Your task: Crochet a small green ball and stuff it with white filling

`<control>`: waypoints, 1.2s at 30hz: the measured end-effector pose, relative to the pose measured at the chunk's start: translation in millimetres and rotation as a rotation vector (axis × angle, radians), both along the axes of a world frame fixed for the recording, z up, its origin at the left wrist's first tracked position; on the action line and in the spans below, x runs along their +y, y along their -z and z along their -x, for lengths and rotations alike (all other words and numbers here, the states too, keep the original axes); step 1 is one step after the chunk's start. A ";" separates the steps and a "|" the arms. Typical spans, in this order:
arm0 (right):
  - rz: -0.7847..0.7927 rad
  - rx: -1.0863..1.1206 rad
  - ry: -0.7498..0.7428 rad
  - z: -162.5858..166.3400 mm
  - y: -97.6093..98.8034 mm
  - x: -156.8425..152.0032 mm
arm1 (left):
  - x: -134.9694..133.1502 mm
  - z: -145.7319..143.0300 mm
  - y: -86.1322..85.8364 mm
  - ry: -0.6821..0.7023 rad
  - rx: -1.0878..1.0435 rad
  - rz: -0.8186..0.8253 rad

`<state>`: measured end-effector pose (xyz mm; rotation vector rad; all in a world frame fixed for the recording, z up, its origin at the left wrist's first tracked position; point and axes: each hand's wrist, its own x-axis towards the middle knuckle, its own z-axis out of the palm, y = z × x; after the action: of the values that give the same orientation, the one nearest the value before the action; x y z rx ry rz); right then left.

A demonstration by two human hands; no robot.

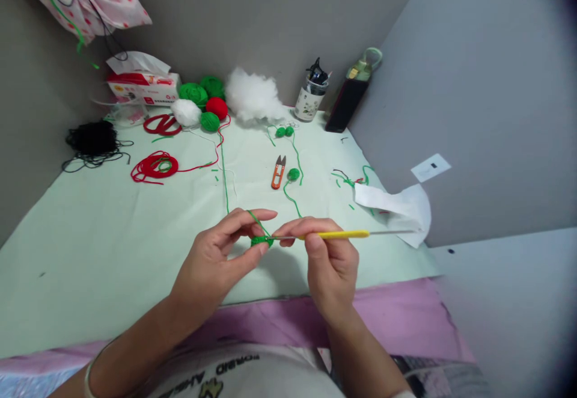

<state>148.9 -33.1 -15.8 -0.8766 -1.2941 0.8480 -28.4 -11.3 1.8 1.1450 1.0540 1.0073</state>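
Observation:
Between the thumb and fingers of my left hand (220, 251) is a small green crochet piece (260, 241). A green yarn strand runs over the left index finger down to it. My right hand (331, 260) grips a crochet hook (342, 235) with a yellow handle, its metal tip at the edge of the piece. Beyond the hands lie orange thread snips (277, 173) and a small green crocheted ball (293, 174) with a yarn tail. Two more small green balls (284, 131) sit farther back.
Yarn balls (193, 94), white stuffing (252, 94), a tissue box (144, 87), a jar (311, 98) and a dark bottle (349, 97) line the back wall. Red scissors (162, 124), red yarn (155, 165) and black yarn (94, 139) lie left; crumpled white paper (396, 205) lies right.

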 end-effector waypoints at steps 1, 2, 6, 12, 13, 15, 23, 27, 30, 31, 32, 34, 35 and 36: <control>-0.041 -0.061 0.014 -0.5 -0.9 -1.3 | -0.3 -0.4 -0.2 -0.017 0.022 -0.032; -0.094 -0.133 0.022 -1.0 -1.9 -2.6 | -0.6 -0.9 -0.4 -0.031 0.041 -0.062; -0.347 -0.482 0.063 -0.9 -3.5 -6.9 | -0.8 -3.0 -1.4 -0.074 0.071 -0.119; -0.465 -0.783 0.305 7.9 8.1 -6.3 | 0.7 -4.7 -2.8 -0.028 -0.079 0.062; -0.487 -0.808 0.324 8.4 10.4 -5.3 | 0.8 -5.1 -2.1 -0.010 -0.137 0.100; -0.538 -0.837 0.326 7.9 13.6 -3.6 | 1.3 -5.7 -0.4 0.056 -0.274 0.222; -0.112 -0.061 0.129 2.7 0.6 -0.2 | 8.8 3.8 0.5 0.100 -0.387 0.337; 0.092 0.179 -0.014 4.0 0.2 3.9 | 6.8 3.1 0.5 0.101 -0.294 0.237; 0.111 0.209 -0.023 6.6 4.3 6.2 | 3.8 -1.0 1.5 0.124 -0.272 0.212; 0.109 0.215 -0.022 7.4 5.2 6.7 | 3.3 -2.2 1.6 0.125 -0.280 0.213; 0.107 0.222 -0.025 7.9 5.7 7.0 | 3.1 -3.0 1.6 0.125 -0.295 0.218; 0.107 0.236 -0.035 8.2 5.2 7.9 | 3.8 -3.7 1.3 0.132 -0.330 0.233; 0.110 0.247 -0.038 8.0 4.3 8.6 | 4.8 -3.5 1.2 0.140 -0.345 0.241; 0.117 0.265 -0.043 7.4 3.0 9.5 | 6.0 -3.2 1.1 0.156 -0.356 0.254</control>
<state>141.5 -23.6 -18.8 -0.7999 -1.0435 1.0446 -25.2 -5.3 0.7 0.7914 0.7686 0.8842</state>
